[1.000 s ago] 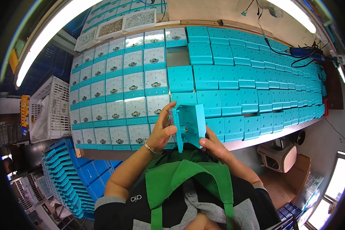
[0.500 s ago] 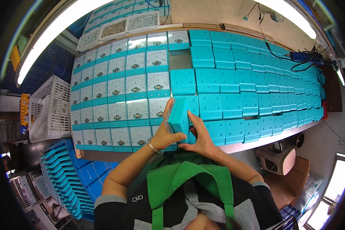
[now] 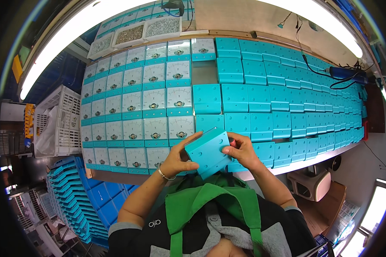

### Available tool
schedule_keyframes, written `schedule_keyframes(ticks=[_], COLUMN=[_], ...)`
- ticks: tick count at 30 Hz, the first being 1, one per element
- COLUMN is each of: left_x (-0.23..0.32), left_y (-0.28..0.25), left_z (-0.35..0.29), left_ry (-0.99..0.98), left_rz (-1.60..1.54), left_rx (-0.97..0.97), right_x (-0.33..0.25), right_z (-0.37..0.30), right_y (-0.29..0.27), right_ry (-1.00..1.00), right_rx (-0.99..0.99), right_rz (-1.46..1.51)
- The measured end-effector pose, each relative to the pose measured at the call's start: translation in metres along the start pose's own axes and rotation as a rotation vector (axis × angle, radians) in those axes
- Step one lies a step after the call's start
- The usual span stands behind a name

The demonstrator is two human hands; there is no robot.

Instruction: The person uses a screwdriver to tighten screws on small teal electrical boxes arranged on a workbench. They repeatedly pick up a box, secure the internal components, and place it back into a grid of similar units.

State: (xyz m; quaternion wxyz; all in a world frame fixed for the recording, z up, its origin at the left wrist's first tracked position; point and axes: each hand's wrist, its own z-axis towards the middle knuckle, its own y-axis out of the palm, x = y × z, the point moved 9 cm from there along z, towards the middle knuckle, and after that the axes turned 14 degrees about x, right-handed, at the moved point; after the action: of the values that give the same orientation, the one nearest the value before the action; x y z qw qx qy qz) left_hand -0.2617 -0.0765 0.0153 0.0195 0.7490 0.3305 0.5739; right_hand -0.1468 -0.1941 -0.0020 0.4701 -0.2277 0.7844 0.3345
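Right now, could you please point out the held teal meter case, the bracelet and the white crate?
Teal meter case [image 3: 209, 154]: head view, back face.
Bracelet [image 3: 161, 172]: head view, band.
White crate [image 3: 74, 127]: head view, side wall.

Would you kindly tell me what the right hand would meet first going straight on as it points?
The right hand would probably meet the turquoise casing just to its left, though depth is unclear.

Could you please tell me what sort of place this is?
Probably a small assembly workshop: rows of dial meters and teal boxes line a bench, white trays hold heaps of small parts, and the left hand and right hand hold another box.
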Motion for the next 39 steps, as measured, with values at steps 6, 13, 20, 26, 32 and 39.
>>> schedule_keyframes(ticks=[6,13,20,26,32,39], left_x=[-0.005,0.005,0.051,0.079,0.059,0.084], left_y=[-0.006,-0.008,-0.050,-0.103,-0.091,-0.112], left_z=[-0.006,0.007,0.112,0.225,0.312,0.357], left_ry=[0.041,0.166,0.354,0.432,0.547,0.656], left_rz=[0.376,0.448,0.198,0.447,1.342,1.702], left_rx=[0.093,0.138,0.426,0.547,0.309,0.378], right_x=[-0.007,0.001,-0.046,0.010,0.025,0.037], right_z=[-0.002,0.015,0.035,0.029,0.031,0.036], right_y=[-0.003,-0.018,-0.029,-0.067,-0.073,-0.077], right_ry=[-0.003,-0.015,-0.533,-0.156,-0.039,0.055], right_rx=[0.005,0.114,0.397,0.398,0.378,0.351], right_rz=[0.039,-0.083,-0.468,-0.220,-0.107,0.004])
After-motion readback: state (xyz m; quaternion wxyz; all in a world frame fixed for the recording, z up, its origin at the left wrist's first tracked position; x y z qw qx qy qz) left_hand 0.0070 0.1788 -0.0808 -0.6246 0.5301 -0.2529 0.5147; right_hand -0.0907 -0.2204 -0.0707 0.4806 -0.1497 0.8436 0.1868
